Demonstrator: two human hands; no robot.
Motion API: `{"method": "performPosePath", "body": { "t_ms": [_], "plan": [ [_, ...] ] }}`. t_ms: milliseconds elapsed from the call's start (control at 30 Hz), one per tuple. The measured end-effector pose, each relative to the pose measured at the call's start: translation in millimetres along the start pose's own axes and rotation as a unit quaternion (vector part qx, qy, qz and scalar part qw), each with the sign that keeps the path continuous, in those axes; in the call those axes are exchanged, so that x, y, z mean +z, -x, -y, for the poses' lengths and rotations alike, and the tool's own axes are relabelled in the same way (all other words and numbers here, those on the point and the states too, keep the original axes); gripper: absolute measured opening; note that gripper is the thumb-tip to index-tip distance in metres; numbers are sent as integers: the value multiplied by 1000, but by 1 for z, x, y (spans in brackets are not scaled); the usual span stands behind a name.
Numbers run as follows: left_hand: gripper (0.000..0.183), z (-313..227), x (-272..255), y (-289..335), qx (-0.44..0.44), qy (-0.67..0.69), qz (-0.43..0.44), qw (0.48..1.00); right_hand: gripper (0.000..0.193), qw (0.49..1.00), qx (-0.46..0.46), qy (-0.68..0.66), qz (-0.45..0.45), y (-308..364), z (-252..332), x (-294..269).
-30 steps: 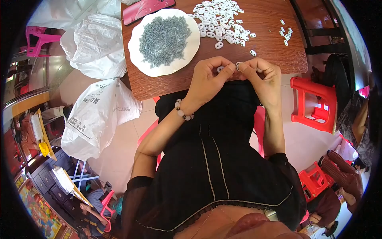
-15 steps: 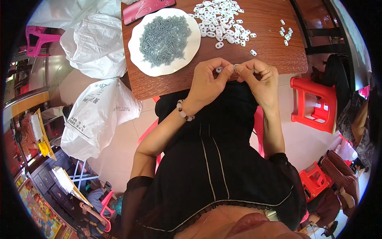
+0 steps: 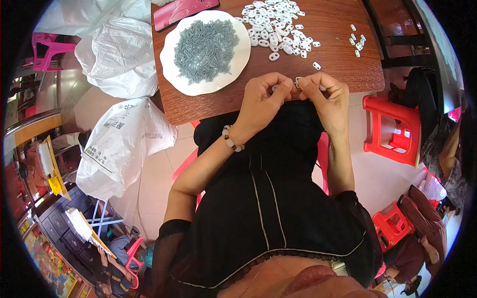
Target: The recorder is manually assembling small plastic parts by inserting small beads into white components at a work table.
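Observation:
Above the table's near edge, my two hands are pinched close together. My left hand (image 3: 268, 97) is closed, thumb against forefinger, with a bit of white showing between its curled fingers; what the fingertips hold is too small to make out. Closed as well, my right hand (image 3: 325, 97) grips a small white two-holed piece (image 3: 297, 82) between thumb and forefinger. Beyond the hands lies a loose heap of similar white two-holed pieces (image 3: 274, 56). A scalloped white plate (image 3: 171, 82) bears a mound of small grey ribbed rods (image 3: 206, 52) to the left.
The brown wooden table (image 3: 343, 74) carries a few more white pieces (image 3: 357, 40) at its right and a pink phone (image 3: 184, 11) behind the plate. White sacks (image 3: 121, 144) stand along the left side. A red stool (image 3: 392, 129) is on the right; other people sit farther off.
The white piece at my right fingertips has turned and shows more of its face. My hands have shifted only slightly, and the white bit in my left hand is more covered.

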State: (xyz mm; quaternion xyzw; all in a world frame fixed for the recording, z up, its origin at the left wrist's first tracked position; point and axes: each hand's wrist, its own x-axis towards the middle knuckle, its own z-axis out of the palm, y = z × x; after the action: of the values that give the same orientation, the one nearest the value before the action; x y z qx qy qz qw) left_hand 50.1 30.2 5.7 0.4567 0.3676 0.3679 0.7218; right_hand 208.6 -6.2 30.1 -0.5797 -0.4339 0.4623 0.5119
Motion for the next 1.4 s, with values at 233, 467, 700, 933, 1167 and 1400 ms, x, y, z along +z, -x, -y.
{"method": "performPosePath", "body": {
  "t_ms": [233,467,700,933,1167,1400],
  "plan": [
    [20,-1,3,1,23,-38,-15,999,11,999,-21,44,-5,1,0,1],
    [17,0,6,1,65,-89,-30,993,8,993,-12,120,3,3,5,-1],
    [18,-5,16,-1,95,-137,-43,985,11,999,-32,28,-18,0,6,-2],
    [21,1,23,-15,67,-15,-14,998,12,1000,-11,21,-2,-2,14,-17],
    [22,1,25,-19,91,-18,12,996,14,999,-23,31,-29,0,17,-19],
    [20,-3,23,-16,117,-36,5,992,13,997,-28,59,-52,4,25,-15]
  ]
}}
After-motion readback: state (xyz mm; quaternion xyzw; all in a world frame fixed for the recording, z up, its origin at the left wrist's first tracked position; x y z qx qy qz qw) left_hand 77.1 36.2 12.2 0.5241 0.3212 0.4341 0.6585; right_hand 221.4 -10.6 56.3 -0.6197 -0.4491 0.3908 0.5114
